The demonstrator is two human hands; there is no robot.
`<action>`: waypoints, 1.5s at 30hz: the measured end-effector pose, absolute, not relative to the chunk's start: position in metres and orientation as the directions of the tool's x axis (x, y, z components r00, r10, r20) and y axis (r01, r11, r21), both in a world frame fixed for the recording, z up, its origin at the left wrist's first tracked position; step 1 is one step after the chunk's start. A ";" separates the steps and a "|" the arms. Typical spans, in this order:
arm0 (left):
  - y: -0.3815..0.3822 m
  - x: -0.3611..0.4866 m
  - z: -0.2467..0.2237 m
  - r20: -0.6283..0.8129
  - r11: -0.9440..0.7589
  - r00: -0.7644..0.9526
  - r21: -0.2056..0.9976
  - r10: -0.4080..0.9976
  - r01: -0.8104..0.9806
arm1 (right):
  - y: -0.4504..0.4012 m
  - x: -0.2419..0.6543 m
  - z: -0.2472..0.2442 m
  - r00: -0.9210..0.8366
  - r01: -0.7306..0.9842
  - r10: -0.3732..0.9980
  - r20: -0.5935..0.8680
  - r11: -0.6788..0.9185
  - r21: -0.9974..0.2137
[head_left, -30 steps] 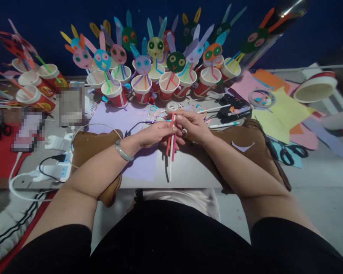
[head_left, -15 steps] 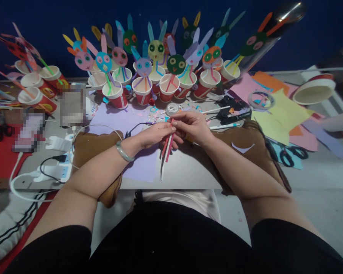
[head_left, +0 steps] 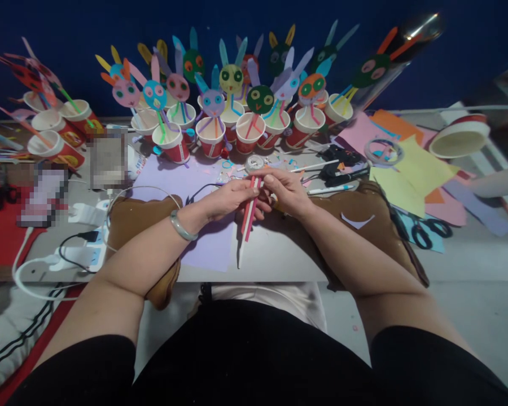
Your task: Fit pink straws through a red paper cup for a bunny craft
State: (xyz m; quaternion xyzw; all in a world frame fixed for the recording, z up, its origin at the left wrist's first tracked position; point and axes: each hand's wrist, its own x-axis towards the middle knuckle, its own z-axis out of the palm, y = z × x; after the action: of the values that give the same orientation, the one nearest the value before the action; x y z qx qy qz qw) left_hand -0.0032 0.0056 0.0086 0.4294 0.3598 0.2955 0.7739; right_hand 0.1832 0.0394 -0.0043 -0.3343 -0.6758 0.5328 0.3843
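Observation:
Between my two hands are thin red and white strips point(head_left: 249, 217), pointing down toward the table's front edge. My left hand point(head_left: 235, 197), with a bangle on its wrist, pinches the strips near their upper end. My right hand point(head_left: 285, 192) is at the same upper end, its thumb and forefinger near the top and its other fingers curled behind the strips. Just beyond the hands sits a roll of clear tape point(head_left: 254, 163). Purple paper point(head_left: 207, 248) lies under and left of my left hand.
Red cups point(head_left: 211, 148) with paper rabbit heads on straws stand along the back. Brown cloths point(head_left: 141, 217) lie under both forearms. At right are coloured sheets point(head_left: 419, 169), black-handled scissors point(head_left: 422, 235) and a tipped cup point(head_left: 459, 138). A power strip point(head_left: 97, 254) with cables is at left.
The strips have turned so that their red and white bands show more broadly. My right thumb has shifted slightly up and away from my left thumb.

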 end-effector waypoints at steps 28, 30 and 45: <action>0.005 -0.002 0.004 -0.247 0.383 0.555 0.912 0.794 -0.143 | 0.041 0.172 -0.005 -0.494 -0.238 0.859 -0.136 -0.284 -0.929; 0.005 0.000 0.003 -0.265 0.405 0.562 0.904 0.784 -0.138 | 0.042 0.172 -0.007 -0.475 -0.244 0.867 -0.148 -0.292 -0.925; 0.001 0.010 0.014 -0.427 0.500 0.308 0.838 0.850 -0.219 | 0.047 0.175 -0.007 -0.371 -0.202 0.919 -0.133 -0.219 -0.955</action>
State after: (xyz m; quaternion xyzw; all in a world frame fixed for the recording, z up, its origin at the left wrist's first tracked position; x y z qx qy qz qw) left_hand 0.0104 0.0012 0.0145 0.3420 0.4612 0.3648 0.7330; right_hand 0.1745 0.0475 -0.0069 -0.3814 -0.4703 0.6813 0.4113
